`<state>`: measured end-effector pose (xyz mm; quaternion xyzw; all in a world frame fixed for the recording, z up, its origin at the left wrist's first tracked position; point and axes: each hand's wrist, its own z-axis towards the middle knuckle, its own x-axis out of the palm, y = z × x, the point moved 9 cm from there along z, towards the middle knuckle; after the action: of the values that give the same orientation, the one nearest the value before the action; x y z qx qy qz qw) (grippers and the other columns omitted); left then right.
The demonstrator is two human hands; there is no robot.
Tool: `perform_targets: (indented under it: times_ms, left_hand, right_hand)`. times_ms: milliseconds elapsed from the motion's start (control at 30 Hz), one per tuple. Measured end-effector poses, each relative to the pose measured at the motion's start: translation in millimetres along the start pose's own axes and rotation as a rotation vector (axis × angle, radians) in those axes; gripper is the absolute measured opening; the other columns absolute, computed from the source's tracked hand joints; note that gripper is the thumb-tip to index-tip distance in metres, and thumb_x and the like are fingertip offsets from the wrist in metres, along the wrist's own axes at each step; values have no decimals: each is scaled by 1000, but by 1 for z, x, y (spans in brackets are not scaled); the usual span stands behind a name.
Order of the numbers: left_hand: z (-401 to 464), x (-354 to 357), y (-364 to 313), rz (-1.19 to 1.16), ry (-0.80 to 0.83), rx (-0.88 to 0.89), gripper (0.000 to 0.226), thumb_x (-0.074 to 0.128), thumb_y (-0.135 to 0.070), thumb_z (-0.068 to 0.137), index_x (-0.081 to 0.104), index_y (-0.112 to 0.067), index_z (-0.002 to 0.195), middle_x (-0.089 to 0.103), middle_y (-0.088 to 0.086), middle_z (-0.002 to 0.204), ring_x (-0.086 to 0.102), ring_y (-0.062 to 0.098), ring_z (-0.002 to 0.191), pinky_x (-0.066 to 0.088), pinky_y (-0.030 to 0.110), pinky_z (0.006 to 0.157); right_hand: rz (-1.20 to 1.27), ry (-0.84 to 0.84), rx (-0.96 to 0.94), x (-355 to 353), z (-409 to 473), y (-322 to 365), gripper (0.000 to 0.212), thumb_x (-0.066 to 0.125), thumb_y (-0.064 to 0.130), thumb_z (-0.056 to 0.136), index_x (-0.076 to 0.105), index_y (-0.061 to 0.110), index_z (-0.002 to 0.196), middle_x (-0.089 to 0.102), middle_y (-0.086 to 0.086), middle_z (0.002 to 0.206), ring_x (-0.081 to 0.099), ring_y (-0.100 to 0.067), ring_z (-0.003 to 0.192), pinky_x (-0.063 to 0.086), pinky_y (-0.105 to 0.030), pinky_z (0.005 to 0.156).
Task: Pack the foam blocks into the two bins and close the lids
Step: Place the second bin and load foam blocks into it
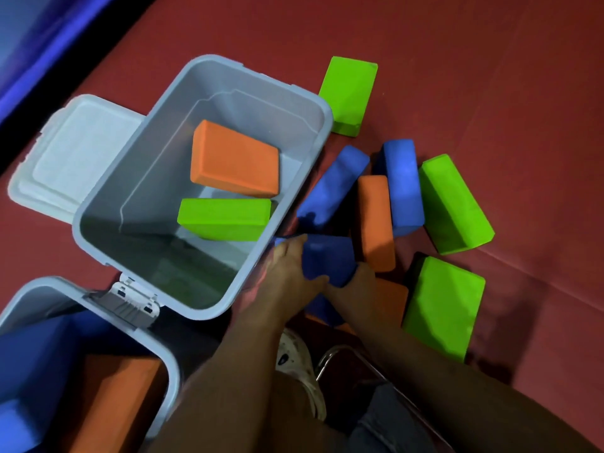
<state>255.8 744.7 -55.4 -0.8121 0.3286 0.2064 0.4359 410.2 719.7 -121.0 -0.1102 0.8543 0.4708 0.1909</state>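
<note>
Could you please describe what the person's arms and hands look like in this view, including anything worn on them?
Both forearms are bare up to the frame edge: no sleeves, gloves, watch or bands show. The left hand and right hand carry no visible rings, though motion blur hides fine detail on the fingers.

Both forearms are bare, with no sleeves, watch or rings visible on the left hand [291, 269] or the right hand [361, 277]. Near the lower middle of the frame, a worn white shoe [302, 367] with dark scuffs and smudges shows. At the bottom right of centre, dark grey trousers [389, 416] cover a leg.
</note>
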Motion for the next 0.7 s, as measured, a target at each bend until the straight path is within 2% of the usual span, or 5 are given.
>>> perform_targets:
  times_ms: [100, 233, 400, 533, 700]
  left_hand:
    - [-5, 5, -8, -212, 29, -65, 73, 73, -35, 74, 43, -17, 139, 48, 9, 138, 47, 24, 128, 39, 38, 107]
    - [-7, -12, 3, -514, -124, -270, 45, 65, -44, 83, 58, -19, 119, 66, 4, 116, 61, 23, 111, 50, 44, 96]
    - [-18, -3, 20, -396, -84, -405, 62, 71, -50, 76, 54, -12, 122, 61, 10, 117, 60, 26, 106, 55, 47, 87]
    - [-19, 2, 27, -326, -39, -428, 62, 69, -45, 81, 50, -7, 126, 58, 14, 117, 60, 29, 106, 55, 43, 85]
    - [-10, 2, 28, -249, -69, -387, 58, 67, -47, 80, 60, -2, 115, 64, 21, 116, 61, 32, 108, 51, 39, 91]
  right_hand:
    - [-68, -8, -179, -7, -13, 34, 63, 74, 55, 51, 58, 6, 87, 63, -9, 83, 57, -13, 71, 35, -18, 52]
    - [-266, -44, -341, -15, -42, 55, 73, 81, 41, 52, 54, 3, 109, 55, -11, 107, 50, -23, 99, 35, -26, 76]
    - [-439, -34, -408, -3, -57, 52, 78, 60, 58, 52, 54, 8, 112, 53, -6, 105, 50, -21, 97, 27, -21, 74]
    - [-399, 113, -433, 8, -58, 44, 83, 75, 46, 55, 50, 14, 128, 51, -2, 116, 48, -15, 105, 30, -19, 80]
    - [-461, 12, -553, 5, -60, 60, 73, 76, 50, 50, 53, 8, 106, 55, -8, 96, 55, -22, 86, 44, -30, 70]
